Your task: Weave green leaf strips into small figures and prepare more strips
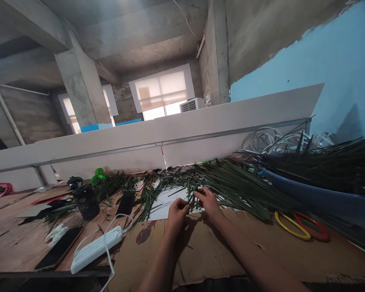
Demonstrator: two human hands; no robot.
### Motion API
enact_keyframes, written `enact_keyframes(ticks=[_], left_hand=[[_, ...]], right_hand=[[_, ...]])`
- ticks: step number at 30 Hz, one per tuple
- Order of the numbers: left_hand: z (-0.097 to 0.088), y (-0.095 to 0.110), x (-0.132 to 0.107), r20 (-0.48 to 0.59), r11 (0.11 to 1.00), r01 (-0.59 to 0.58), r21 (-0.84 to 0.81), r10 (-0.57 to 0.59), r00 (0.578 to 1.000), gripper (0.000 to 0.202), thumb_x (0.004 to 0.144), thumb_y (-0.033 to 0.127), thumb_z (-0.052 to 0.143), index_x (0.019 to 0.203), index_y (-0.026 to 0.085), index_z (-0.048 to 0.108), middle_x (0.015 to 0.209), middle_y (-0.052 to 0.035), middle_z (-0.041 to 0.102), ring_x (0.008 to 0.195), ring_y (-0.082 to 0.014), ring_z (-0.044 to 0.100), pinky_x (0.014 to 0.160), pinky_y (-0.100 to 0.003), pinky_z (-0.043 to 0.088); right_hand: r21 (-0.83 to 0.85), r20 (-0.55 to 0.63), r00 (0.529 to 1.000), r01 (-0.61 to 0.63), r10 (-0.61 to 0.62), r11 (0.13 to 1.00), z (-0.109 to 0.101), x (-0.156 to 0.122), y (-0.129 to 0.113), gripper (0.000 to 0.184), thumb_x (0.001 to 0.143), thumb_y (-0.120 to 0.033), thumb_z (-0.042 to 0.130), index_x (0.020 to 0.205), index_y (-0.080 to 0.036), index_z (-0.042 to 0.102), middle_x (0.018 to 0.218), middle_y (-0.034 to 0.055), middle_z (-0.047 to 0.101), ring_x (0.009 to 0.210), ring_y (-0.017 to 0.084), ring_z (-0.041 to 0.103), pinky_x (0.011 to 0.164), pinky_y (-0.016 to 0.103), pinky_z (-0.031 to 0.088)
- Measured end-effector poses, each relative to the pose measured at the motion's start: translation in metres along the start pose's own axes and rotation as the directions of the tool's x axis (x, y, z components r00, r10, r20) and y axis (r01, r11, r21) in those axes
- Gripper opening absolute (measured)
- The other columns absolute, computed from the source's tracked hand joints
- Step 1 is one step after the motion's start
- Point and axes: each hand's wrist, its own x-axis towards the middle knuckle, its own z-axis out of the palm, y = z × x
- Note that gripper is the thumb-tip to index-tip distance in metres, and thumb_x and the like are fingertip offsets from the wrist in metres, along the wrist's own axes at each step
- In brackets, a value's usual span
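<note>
Near the far edge of the cardboard, my left hand [177, 214] pinches a small bunch of narrow green leaf strips [192, 197], thumb against fingers. From the other side my right hand [209, 201] has its thumb and fingers closed on the same strips. Both hands hover close together above the brown cardboard [225, 247]. How the strips are joined is too small to make out. Right behind the hands lies a white sheet [166, 202], partly covered with leaf cuttings. A pile of long green leaves [240, 182] spreads to the right.
Scissors with yellow and red handles [292, 226] lie at right, before a blue tub [292, 190] of leaves. At left are a white power strip [95, 248] with a cable, a phone [61, 248], a second dark phone [125, 203], a black cup [86, 202] and a green fan [99, 175].
</note>
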Motion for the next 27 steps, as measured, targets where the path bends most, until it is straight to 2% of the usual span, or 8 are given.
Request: enact_keyframes(ticks=[3, 7, 12, 16, 19, 23, 27], left_hand=[[0.000, 0.000, 0.000, 0.006, 1.000, 0.006, -0.004, -0.006, 1.000, 0.026, 0.062, 0.035, 0.082, 0.062, 0.020, 0.061, 0.057, 0.0027, 0.058, 0.058, -0.0147, 0.053, 0.060, -0.026, 0.041], [0.001, -0.001, 0.001, 0.016, 0.999, 0.026, -0.025, -0.026, 1.000, 0.030, 0.061, 0.039, 0.084, 0.063, 0.020, 0.062, 0.058, 0.0011, 0.059, 0.060, -0.0152, 0.052, 0.059, -0.026, 0.041], [0.000, -0.001, 0.001, 0.046, 0.994, 0.074, -0.077, -0.070, 0.996, 0.034, 0.058, 0.044, 0.086, 0.066, 0.019, 0.065, 0.061, 0.0002, 0.059, 0.059, -0.0138, 0.052, 0.059, -0.025, 0.040], [-0.002, -0.001, 0.000, 0.124, 0.977, 0.171, -0.128, -0.156, 0.980, 0.047, 0.058, 0.058, 0.084, 0.075, 0.018, 0.068, 0.062, -0.0013, 0.063, 0.053, -0.0119, 0.051, 0.053, -0.024, 0.038], [-0.004, -0.001, 0.000, 0.161, 0.958, 0.237, -0.160, -0.212, 0.964, 0.054, 0.057, 0.066, 0.081, 0.073, 0.017, 0.064, 0.060, -0.0018, 0.064, 0.048, -0.0103, 0.049, 0.048, -0.022, 0.036], [-0.004, 0.001, -0.002, 0.187, 0.940, 0.286, -0.188, -0.251, 0.950, 0.054, 0.059, 0.067, 0.079, 0.072, 0.017, 0.061, 0.060, -0.0018, 0.064, 0.045, -0.0086, 0.046, 0.045, -0.021, 0.033], [-0.004, 0.005, -0.004, 0.218, 0.929, 0.312, -0.201, -0.268, 0.938, 0.052, 0.057, 0.062, 0.082, 0.074, 0.017, 0.062, 0.064, -0.0024, 0.066, 0.045, -0.0083, 0.046, 0.044, -0.021, 0.032]], right_hand=[[-0.008, 0.081, 0.996, -0.039, 0.039, 0.999, 0.001, -0.005, -0.001, 0.031, 0.061, -0.045, 0.075, 0.073, -0.021, 0.059, 0.058, -0.0057, 0.056, 0.041, 0.010, 0.040, 0.041, 0.025, 0.031], [-0.022, 0.144, 0.987, -0.068, 0.070, 0.997, 0.001, -0.010, -0.005, 0.026, 0.060, -0.040, 0.076, 0.066, -0.020, 0.060, 0.052, -0.0054, 0.053, 0.042, 0.009, 0.038, 0.042, 0.024, 0.027], [-0.042, 0.154, 0.984, -0.083, 0.088, 0.996, -0.001, -0.013, -0.011, 0.027, 0.059, -0.041, 0.079, 0.064, -0.019, 0.065, 0.054, -0.0020, 0.058, 0.048, 0.012, 0.041, 0.047, 0.026, 0.029], [-0.042, 0.147, 0.987, -0.064, 0.069, 0.997, -0.002, -0.012, -0.012, 0.029, 0.060, -0.043, 0.080, 0.069, -0.018, 0.068, 0.065, 0.0022, 0.067, 0.060, 0.018, 0.053, 0.059, 0.030, 0.040], [-0.039, 0.136, 0.990, -0.036, 0.041, 0.999, -0.003, -0.010, -0.010, 0.031, 0.061, -0.045, 0.080, 0.072, -0.018, 0.069, 0.070, 0.0030, 0.069, 0.067, 0.020, 0.056, 0.067, 0.032, 0.042], [-0.045, 0.147, 0.989, -0.016, 0.022, 0.999, -0.002, -0.008, -0.008, 0.032, 0.062, -0.047, 0.080, 0.070, -0.018, 0.069, 0.070, 0.0031, 0.068, 0.068, 0.020, 0.057, 0.070, 0.033, 0.043], [-0.058, 0.154, 0.988, -0.011, 0.019, 0.998, -0.003, -0.008, -0.007, 0.031, 0.063, -0.047, 0.079, 0.068, -0.018, 0.067, 0.065, 0.0011, 0.065, 0.064, 0.019, 0.054, 0.064, 0.031, 0.040]])
